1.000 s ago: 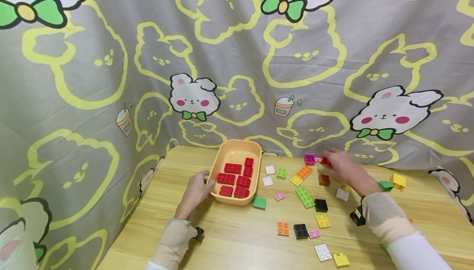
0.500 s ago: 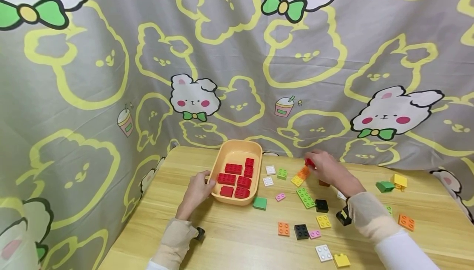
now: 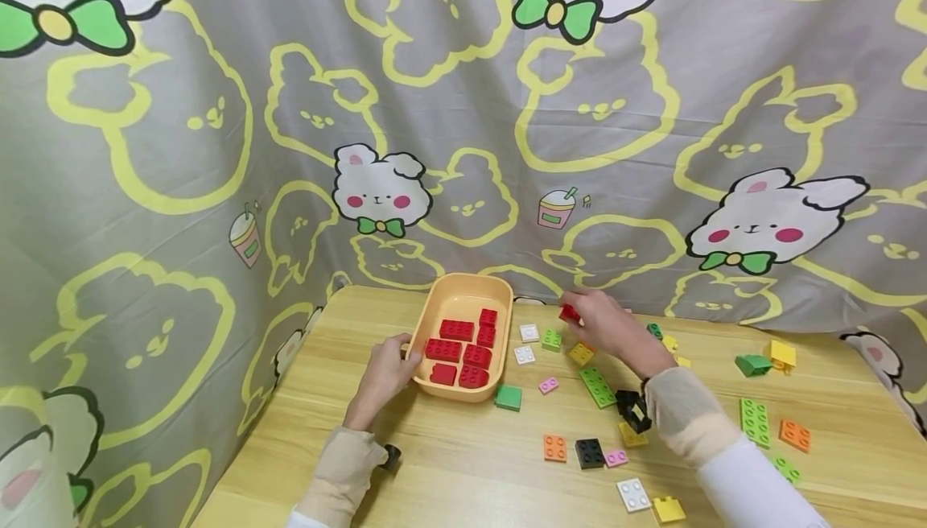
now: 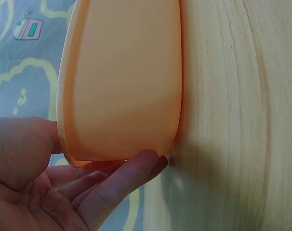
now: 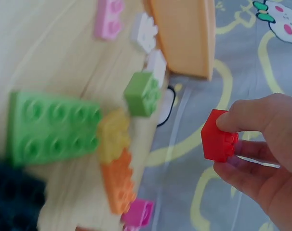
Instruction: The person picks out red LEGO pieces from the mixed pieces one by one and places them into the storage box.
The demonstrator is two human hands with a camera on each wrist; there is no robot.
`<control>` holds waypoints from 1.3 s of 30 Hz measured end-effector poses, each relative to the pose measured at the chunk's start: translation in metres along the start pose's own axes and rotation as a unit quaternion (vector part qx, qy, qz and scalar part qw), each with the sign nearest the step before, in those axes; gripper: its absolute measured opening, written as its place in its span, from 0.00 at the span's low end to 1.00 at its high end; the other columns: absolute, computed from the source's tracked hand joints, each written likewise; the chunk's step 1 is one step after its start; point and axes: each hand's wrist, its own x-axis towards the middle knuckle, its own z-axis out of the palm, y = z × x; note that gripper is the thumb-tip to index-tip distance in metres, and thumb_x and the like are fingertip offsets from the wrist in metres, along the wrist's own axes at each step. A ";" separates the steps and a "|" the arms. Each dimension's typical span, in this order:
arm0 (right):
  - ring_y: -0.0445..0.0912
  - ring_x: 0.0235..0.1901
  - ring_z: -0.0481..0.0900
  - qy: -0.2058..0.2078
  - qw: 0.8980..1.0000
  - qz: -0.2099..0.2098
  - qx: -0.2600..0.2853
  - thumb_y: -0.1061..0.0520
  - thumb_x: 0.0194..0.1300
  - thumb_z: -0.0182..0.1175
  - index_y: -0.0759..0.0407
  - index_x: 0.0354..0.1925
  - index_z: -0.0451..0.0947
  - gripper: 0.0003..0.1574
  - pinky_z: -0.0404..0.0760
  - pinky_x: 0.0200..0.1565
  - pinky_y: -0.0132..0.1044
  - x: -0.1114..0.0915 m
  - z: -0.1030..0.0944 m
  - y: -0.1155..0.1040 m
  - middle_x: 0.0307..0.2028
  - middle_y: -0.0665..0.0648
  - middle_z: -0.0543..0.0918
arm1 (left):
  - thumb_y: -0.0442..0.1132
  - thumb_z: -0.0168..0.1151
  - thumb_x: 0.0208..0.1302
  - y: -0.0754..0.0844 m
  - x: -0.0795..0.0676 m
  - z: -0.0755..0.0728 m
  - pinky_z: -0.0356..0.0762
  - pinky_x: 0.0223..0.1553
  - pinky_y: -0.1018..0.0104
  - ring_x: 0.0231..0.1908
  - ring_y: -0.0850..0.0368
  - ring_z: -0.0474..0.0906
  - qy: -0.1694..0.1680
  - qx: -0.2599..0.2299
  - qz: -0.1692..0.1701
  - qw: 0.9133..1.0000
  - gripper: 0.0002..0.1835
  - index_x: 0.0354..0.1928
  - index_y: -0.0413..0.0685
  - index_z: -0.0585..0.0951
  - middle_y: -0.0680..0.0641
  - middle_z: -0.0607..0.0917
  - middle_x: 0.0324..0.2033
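A light-orange tray [image 3: 463, 286] holds several red toy bricks [image 3: 442, 349] at the table's middle left. My left hand [image 3: 385, 375] grips its near left side; in the left wrist view the thumb is at the rim and the fingers [image 4: 122, 185] curl beneath it. Between thumb and fingers, my right hand [image 3: 604, 325] pinches a small red toy brick [image 5: 216, 136], lifted to the right of the tray. Just below that hand lie a yellow brick [image 3: 581, 353] and an orange one [image 5: 117, 187]. A small lime brick [image 3: 551, 340] sits between the tray and the right hand.
Loose bricks are spread over the wooden table [image 3: 463, 472], among them a long lime brick [image 3: 597, 387], a black brick [image 3: 590, 453] and a green brick [image 3: 508, 398] close by the tray. A patterned grey curtain [image 3: 463, 109] hangs along the table's back edge.
My right hand has moved left with the red brick, from beside the magenta brick to above the orange and yellow bricks. The left hand and the tray have stayed in place.
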 end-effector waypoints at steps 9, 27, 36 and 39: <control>0.51 0.35 0.83 0.017 0.999 -0.041 0.007 0.66 0.58 0.73 0.64 0.41 0.83 0.12 0.86 0.38 0.44 0.031 0.005 -0.026 0.37 0.59 0.83 | 0.31 0.58 0.66 0.002 -0.001 0.000 0.80 0.21 0.64 0.24 0.55 0.83 -0.002 -0.005 -0.004 1.000 0.19 0.58 0.32 0.80 0.36 0.88 0.36; 0.49 0.37 0.82 -0.052 0.996 -0.071 -0.004 0.65 0.62 0.69 0.63 0.45 0.84 0.11 0.84 0.40 0.38 0.105 0.034 -0.067 0.40 0.59 0.83 | 0.30 0.57 0.66 0.000 0.000 -0.003 0.79 0.20 0.66 0.22 0.56 0.81 -0.002 -0.009 0.003 1.000 0.18 0.57 0.33 0.81 0.39 0.88 0.33; 0.48 0.35 0.81 -0.093 0.993 -0.073 -0.002 0.66 0.62 0.69 0.61 0.39 0.84 0.06 0.83 0.37 0.36 0.131 0.055 -0.076 0.35 0.56 0.83 | 0.31 0.58 0.67 -0.001 0.000 -0.003 0.77 0.18 0.67 0.21 0.52 0.83 -0.008 -0.022 0.000 1.000 0.18 0.57 0.33 0.80 0.41 0.88 0.30; 0.49 0.36 0.82 -0.113 0.992 -0.057 -0.003 0.65 0.63 0.69 0.61 0.41 0.84 0.07 0.84 0.41 0.39 0.140 0.061 -0.079 0.36 0.56 0.85 | 0.31 0.58 0.68 -0.002 0.000 -0.003 0.77 0.18 0.67 0.21 0.54 0.82 -0.008 -0.025 -0.002 1.000 0.18 0.58 0.34 0.80 0.41 0.88 0.31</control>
